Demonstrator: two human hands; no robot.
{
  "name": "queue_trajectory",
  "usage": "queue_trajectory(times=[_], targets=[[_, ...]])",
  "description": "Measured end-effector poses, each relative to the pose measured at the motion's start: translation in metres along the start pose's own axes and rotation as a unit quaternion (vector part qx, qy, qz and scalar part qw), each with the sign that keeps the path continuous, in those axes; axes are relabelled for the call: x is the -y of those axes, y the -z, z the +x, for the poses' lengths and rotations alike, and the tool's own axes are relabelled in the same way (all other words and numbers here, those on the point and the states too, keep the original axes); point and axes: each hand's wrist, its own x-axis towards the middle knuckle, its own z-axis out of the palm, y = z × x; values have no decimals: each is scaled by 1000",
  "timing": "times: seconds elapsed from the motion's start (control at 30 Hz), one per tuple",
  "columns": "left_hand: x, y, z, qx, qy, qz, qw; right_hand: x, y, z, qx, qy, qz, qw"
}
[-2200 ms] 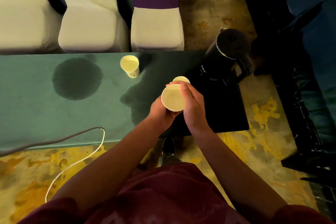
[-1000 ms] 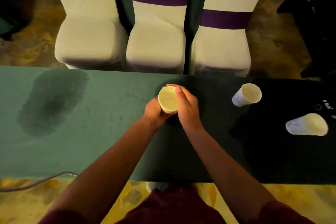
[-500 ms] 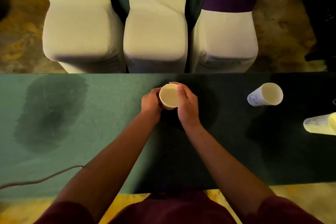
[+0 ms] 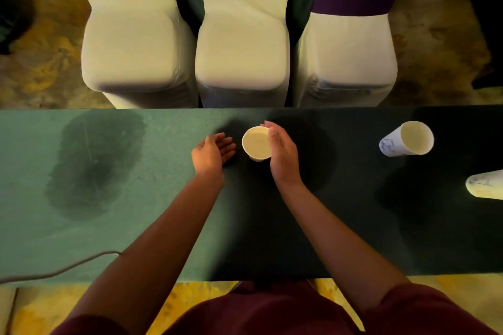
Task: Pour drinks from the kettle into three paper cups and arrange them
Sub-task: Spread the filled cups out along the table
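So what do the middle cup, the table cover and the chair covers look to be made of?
Middle cup: likely paper, matte cream, with a thin rolled rim. Table cover: green cloth or felt, dull and grainy, with a dark patch that looks soaked in. Chair covers: pale fabric, smooth and stretched taut, with purple bands.

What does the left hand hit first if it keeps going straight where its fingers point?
Probably the white paper cup by the right hand. The left hand is open, fingers aimed up-right toward the cup's near side, with only bare green tablecloth between. Height is unclear, so it might pass over.
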Motion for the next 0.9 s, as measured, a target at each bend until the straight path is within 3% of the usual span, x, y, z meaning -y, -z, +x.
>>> queue_trajectory(times=[0.17,0.37,0.63,0.9], targets=[[3,24,-32,-29,-23,-6,999,19,40,-12,-12,44,-27,999],[36,41,-85,-21,-26,-33,999,31,136,-44,-26,70,-91,993],[123,-4,-184,106,19,-52,993,53,288,-119,-113,107,-99,983],[195,-99,-276,204,115,26,972,64,426,-154,-248,71,-75,963]])
